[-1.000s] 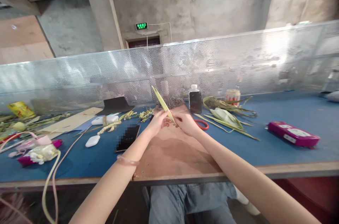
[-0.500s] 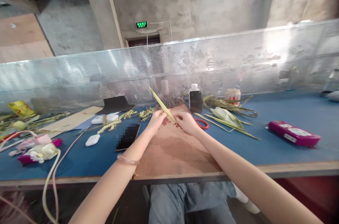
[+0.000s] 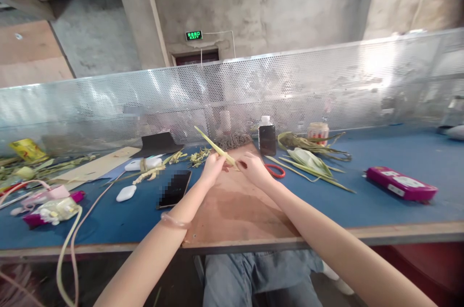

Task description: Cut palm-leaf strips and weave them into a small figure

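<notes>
A long, pointed, pale green leaf strip (image 3: 210, 140) slants up and to the left over the wooden board (image 3: 239, 215). My left hand (image 3: 213, 167) is closed around its lower part, thumb along the leaf. At the leaf's lower end, my right hand (image 3: 252, 168) has its fingers bent in a pinch; the fingertips are partly hidden. Red-handled scissors (image 3: 276, 170) lie just right of my right hand, their blades out of sight. Behind both hands, a heap of grey cord-like strands (image 3: 235, 140) rests at the far end of the board.
A black phone (image 3: 176, 190) and a white case (image 3: 126, 193) lie on the left. Beyond the board stands a bottle (image 3: 266, 121) with a phone (image 3: 267, 140) against it. Leaves (image 3: 313, 162) and a magenta pack (image 3: 400, 183) are to the right. Cables (image 3: 74, 239) hang over the left edge.
The leaf strip has tilted further left and lower, its tip dropping. My right hand has shifted slightly, its fingers more curled, while my left hand stays nearly in place.
</notes>
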`<action>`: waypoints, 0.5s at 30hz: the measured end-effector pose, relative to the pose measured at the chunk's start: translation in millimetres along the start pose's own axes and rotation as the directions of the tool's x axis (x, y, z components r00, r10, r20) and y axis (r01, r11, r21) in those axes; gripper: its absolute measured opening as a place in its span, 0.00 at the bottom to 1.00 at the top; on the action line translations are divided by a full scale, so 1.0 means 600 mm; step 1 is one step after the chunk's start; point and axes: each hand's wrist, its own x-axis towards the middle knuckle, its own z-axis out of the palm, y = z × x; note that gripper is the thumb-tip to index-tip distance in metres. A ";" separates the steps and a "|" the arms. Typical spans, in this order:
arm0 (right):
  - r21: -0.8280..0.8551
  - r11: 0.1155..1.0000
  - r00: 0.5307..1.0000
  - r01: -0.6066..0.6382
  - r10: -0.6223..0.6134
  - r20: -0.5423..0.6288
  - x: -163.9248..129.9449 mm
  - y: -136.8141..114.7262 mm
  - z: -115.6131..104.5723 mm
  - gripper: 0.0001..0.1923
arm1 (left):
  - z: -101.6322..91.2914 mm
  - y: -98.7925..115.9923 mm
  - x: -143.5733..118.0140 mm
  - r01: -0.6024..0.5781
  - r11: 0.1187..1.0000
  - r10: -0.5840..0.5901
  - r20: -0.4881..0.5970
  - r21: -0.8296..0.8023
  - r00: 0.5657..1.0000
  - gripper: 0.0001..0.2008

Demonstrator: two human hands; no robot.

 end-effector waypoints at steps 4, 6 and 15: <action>0.234 0.961 0.988 -0.147 0.154 -0.013 -0.001 -0.005 -0.004 0.10 | -0.004 -0.001 0.002 0.028 0.999 -0.028 -0.019 0.018 0.999 0.08; 0.368 0.897 0.968 -0.246 0.248 0.044 -0.001 -0.006 -0.006 0.08 | -0.001 0.001 0.000 0.040 0.999 -0.040 0.003 0.019 0.999 0.08; 0.267 0.911 0.948 -0.313 0.285 0.140 -0.002 -0.014 -0.013 0.04 | 0.002 -0.002 -0.001 0.003 0.982 -0.005 0.009 0.191 1.000 0.04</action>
